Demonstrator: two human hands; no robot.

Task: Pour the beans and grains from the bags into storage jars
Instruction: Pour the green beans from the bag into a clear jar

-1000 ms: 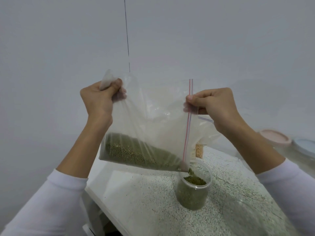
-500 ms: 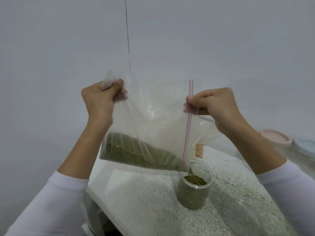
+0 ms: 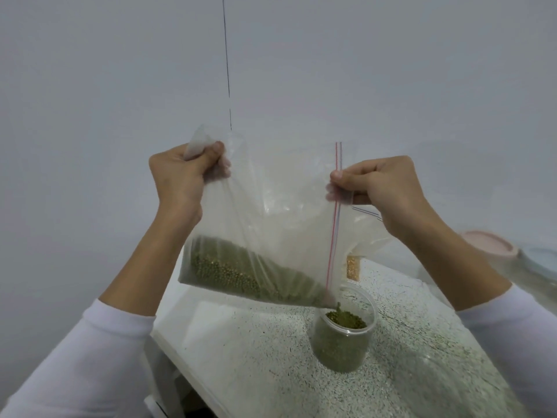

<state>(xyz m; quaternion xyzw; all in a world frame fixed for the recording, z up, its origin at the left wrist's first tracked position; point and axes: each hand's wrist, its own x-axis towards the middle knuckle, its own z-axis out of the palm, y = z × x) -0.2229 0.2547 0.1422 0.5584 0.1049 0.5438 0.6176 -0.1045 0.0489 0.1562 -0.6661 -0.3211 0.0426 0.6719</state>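
Observation:
A clear zip bag (image 3: 280, 224) of green beans hangs tilted above the speckled counter (image 3: 271, 357). My left hand (image 3: 184, 176) grips its bunched bottom corner, raised high. My right hand (image 3: 376, 185) pinches the red-and-blue zip edge. Green beans (image 3: 241, 273) lie along the bag's lower side and trickle from its lowest corner into a clear round jar (image 3: 343, 342), which stands upright and is nearly full of beans.
A second clear bag with tan grains (image 3: 353, 267) stands behind the jar. A jar with a pink lid (image 3: 488, 245) and one with a pale blue lid (image 3: 542, 260) sit at the far right. The counter's edge runs diagonally at lower left.
The bean level in the jar has risen slightly and the bag holds fewer beans. Both hands have stayed almost in place.

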